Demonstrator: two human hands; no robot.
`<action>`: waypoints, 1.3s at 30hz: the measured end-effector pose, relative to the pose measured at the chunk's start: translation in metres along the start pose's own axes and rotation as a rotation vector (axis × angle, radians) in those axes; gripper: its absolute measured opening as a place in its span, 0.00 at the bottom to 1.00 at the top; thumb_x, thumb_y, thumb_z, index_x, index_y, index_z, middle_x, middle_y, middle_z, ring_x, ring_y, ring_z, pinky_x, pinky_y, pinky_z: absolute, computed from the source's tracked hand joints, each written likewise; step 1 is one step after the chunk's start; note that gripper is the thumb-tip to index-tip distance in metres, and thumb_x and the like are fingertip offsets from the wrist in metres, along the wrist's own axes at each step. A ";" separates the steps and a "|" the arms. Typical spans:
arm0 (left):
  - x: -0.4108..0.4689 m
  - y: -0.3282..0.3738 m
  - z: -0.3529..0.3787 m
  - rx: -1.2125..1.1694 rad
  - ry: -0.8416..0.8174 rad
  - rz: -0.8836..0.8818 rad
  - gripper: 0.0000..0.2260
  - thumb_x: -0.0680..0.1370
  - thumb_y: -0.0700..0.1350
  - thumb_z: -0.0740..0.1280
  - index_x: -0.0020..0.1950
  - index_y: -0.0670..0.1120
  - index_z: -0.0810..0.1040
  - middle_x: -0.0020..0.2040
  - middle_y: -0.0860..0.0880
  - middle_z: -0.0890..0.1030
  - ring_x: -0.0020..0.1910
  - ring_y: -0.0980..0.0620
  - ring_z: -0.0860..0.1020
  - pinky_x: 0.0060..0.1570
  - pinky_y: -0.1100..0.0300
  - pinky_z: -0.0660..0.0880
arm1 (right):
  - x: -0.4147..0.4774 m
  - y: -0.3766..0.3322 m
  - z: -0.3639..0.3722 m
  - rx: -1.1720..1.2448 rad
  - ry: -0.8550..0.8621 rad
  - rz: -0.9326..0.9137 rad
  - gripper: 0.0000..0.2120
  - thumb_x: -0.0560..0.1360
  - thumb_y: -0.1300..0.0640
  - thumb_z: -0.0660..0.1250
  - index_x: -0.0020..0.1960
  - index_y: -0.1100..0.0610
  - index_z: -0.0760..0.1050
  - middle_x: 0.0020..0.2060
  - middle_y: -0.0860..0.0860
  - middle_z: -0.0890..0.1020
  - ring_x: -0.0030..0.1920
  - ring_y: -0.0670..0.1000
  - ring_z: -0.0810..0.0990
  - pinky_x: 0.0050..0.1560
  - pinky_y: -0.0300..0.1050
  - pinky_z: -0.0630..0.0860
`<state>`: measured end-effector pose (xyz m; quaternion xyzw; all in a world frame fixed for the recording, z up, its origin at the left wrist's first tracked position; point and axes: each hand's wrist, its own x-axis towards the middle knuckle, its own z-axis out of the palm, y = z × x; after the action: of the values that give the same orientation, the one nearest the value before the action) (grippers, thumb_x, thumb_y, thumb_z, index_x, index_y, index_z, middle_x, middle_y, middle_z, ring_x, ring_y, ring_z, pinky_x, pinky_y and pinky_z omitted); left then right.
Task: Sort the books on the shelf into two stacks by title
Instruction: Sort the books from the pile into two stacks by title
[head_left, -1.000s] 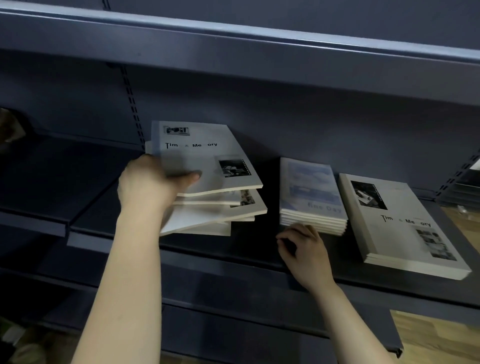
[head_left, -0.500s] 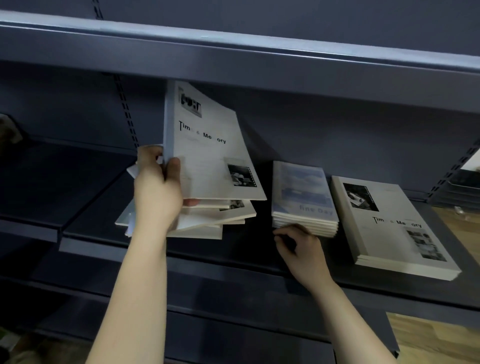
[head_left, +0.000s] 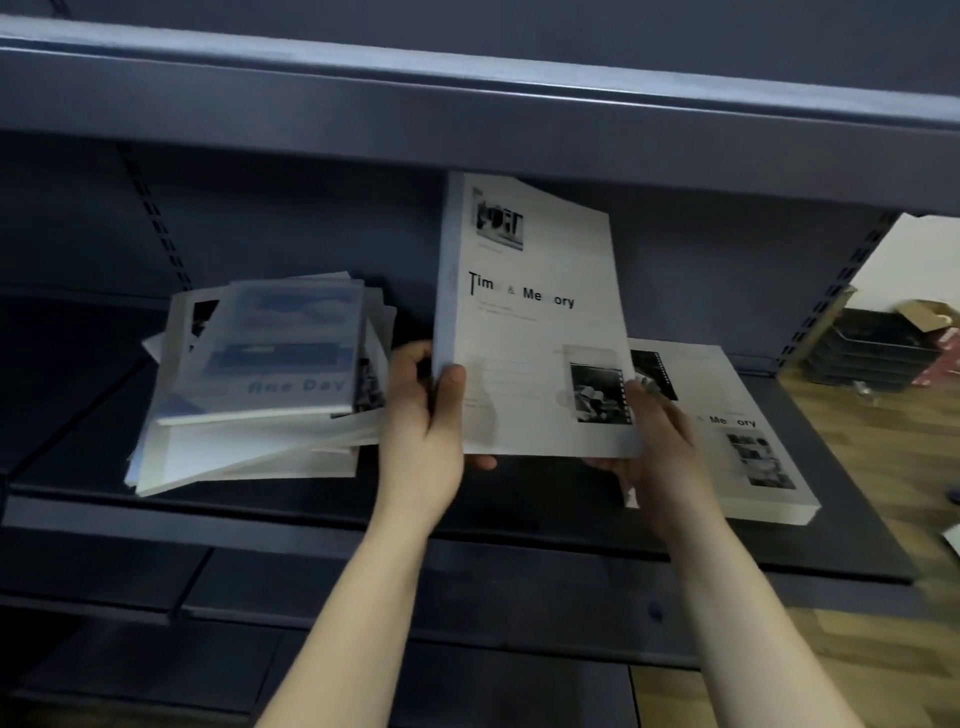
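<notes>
Now both hands, left hand (head_left: 423, 415) and right hand (head_left: 657, 441), clasp the near edge of the white "Time & Memory" paperback (head_left: 530, 322), tilted upright, with the matching flat white stack (head_left: 737, 431) lying just right, nearer the right hand.

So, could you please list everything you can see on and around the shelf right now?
Held book: one, white, titled Time & Memory, tilted up at centre in both hands.
Messy pile: several books, white and blue, left on shelf; blue Fine Day cover on top.
Right stack: white Time & Memory books, count unclear, flat on shelf at right.
Shelf: dark grey metal, with another board above.
Trays: dark stack, far right, on wooden floor.
Left hand: gripping the held book's lower left edge.
Right hand: supporting its lower right corner.
</notes>
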<state>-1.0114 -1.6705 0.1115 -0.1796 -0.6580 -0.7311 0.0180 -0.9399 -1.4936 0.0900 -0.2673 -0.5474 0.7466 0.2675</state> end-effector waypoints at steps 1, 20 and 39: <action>-0.004 -0.003 0.012 -0.010 -0.022 -0.013 0.06 0.82 0.43 0.58 0.57 0.53 0.66 0.48 0.49 0.79 0.39 0.49 0.81 0.25 0.56 0.76 | 0.002 -0.005 -0.010 -0.017 -0.006 -0.023 0.04 0.77 0.55 0.66 0.51 0.49 0.76 0.48 0.50 0.82 0.48 0.52 0.82 0.44 0.52 0.80; -0.030 -0.107 0.096 0.897 -0.353 0.260 0.11 0.78 0.53 0.61 0.56 0.49 0.74 0.53 0.52 0.76 0.52 0.52 0.72 0.52 0.57 0.70 | 0.038 -0.021 -0.167 -0.451 0.258 -0.310 0.10 0.72 0.66 0.67 0.45 0.53 0.81 0.37 0.46 0.84 0.39 0.49 0.81 0.38 0.40 0.73; -0.033 -0.117 0.100 1.086 -0.291 0.338 0.12 0.76 0.52 0.61 0.58 0.51 0.73 0.57 0.52 0.76 0.56 0.51 0.72 0.54 0.56 0.68 | 0.054 0.002 -0.169 -1.252 0.303 -0.379 0.11 0.72 0.53 0.69 0.53 0.53 0.81 0.52 0.55 0.79 0.52 0.59 0.77 0.48 0.53 0.74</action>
<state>-0.9874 -1.5649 -0.0027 -0.3455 -0.8963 -0.2442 0.1330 -0.8617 -1.3424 0.0389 -0.3731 -0.8710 0.1827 0.2624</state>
